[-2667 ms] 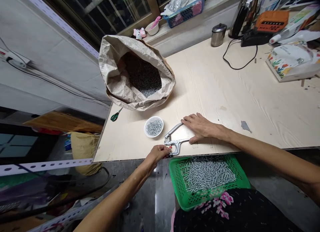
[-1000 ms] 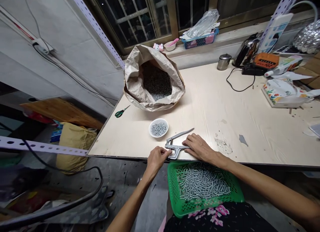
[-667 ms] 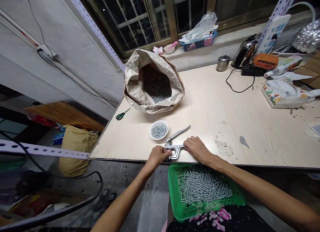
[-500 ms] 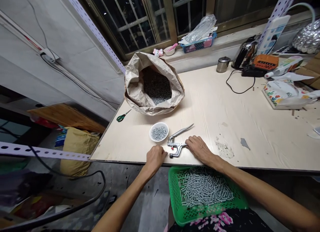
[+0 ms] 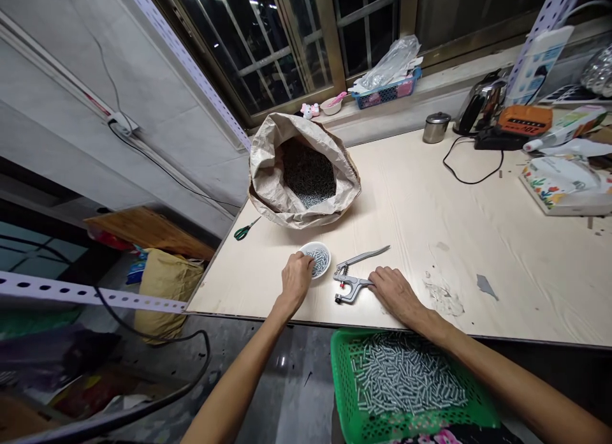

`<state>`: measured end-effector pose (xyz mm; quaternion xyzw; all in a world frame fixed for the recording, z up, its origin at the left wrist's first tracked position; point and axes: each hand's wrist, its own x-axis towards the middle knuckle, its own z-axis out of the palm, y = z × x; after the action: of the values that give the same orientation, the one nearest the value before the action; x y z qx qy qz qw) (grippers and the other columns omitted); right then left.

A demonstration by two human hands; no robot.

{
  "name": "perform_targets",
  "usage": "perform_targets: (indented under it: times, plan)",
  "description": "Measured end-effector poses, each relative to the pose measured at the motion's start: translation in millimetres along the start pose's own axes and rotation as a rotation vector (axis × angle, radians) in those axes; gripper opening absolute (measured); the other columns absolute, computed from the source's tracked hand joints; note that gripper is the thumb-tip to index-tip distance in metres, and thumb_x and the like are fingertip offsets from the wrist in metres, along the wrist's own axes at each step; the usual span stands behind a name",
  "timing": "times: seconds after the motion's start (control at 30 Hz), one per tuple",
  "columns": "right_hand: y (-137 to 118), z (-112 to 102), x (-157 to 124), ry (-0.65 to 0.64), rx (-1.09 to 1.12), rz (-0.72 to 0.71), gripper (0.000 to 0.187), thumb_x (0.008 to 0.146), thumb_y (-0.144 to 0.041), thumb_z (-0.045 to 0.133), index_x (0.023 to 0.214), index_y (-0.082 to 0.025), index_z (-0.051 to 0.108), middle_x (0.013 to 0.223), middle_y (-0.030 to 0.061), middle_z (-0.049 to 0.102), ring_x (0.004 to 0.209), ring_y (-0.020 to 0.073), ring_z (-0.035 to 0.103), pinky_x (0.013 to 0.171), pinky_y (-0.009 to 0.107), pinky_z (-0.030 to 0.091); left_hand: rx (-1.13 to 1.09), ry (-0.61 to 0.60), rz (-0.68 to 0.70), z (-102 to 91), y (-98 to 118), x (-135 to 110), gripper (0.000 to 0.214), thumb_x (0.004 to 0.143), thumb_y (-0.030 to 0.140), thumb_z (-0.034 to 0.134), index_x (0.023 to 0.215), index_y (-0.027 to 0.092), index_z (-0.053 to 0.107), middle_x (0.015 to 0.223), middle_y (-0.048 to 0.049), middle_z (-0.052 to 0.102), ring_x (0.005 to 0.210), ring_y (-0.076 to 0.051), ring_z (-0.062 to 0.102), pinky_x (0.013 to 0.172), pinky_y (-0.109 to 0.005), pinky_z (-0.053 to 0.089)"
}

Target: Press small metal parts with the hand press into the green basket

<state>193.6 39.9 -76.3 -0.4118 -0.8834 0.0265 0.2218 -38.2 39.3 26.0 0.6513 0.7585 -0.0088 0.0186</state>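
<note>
My left hand [image 5: 296, 279] reaches into a small white bowl [image 5: 321, 255] of little metal pieces, fingers curled down over them; what they grip is hidden. My right hand [image 5: 394, 292] rests on the lower handle of metal hand pliers [image 5: 356, 275] that lie flat on the pale wooden table [image 5: 478, 233], jaws toward the bowl, upper handle raised. A green plastic basket [image 5: 344, 393] full of silvery metal tubes sits below the table edge on my lap.
A large paper sack [image 5: 268, 170] of small dark metal parts stands behind the bowl. Green-handled scissors [image 5: 245, 229] lie at the table's left edge. At the far right stand a metal tin [image 5: 435, 127], a kettle [image 5: 480, 103] with its black cord, and a tissue pack [image 5: 564, 187].
My left hand left the jaws of the pliers and moved up-left into the white bowl. The pliers' upper handle has sprung up. My right hand stays on the lower handle.
</note>
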Motion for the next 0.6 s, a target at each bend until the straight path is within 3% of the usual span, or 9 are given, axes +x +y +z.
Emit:
perform_targets:
  times: [0.17, 0.4, 0.6]
  plan:
    - [-0.5, 1.5, 0.2, 0.012, -0.02, -0.002, 0.009, 0.092, -0.021, 0.05, 0.083, -0.019, 0.052, 0.083, 0.0038, 0.057, 0.078, 0.0194, 0.047, 0.069, 0.032, 0.029, 0.112, -0.046, 0.034, 15.7, 2.9, 21.8, 0.028, 0.093, 0.023, 0.042, 0.094, 0.017, 0.069, 0.102, -0.0097, 0.063, 0.103, -0.022, 0.054, 0.072, -0.028, 0.044]
    - [-1.1, 1.6, 0.2, 0.019, -0.023, 0.002, 0.008, 0.092, -0.02, 0.05, 0.084, -0.02, 0.052, 0.083, 0.0039, 0.057, 0.077, 0.0197, 0.047, 0.069, 0.033, 0.029, 0.156, -0.104, 0.001, 14.3, 5.2, 28.1, 0.026, 0.087, 0.011, 0.042, 0.091, 0.01, 0.068, 0.102, -0.017, 0.063, 0.1, -0.026, 0.056, 0.074, -0.032, 0.044]
    - [-1.6, 4.3, 0.5, 0.022, -0.031, 0.01, 0.007, 0.091, -0.021, 0.052, 0.084, -0.019, 0.053, 0.083, 0.0041, 0.057, 0.078, 0.02, 0.046, 0.069, 0.033, 0.027, -0.026, 0.059, 0.013, 4.9, -6.6, 21.1, 0.023, 0.087, 0.018, 0.043, 0.087, 0.012, 0.065, 0.093, -0.0125, 0.065, 0.09, -0.021, 0.06, 0.075, -0.028, 0.044]
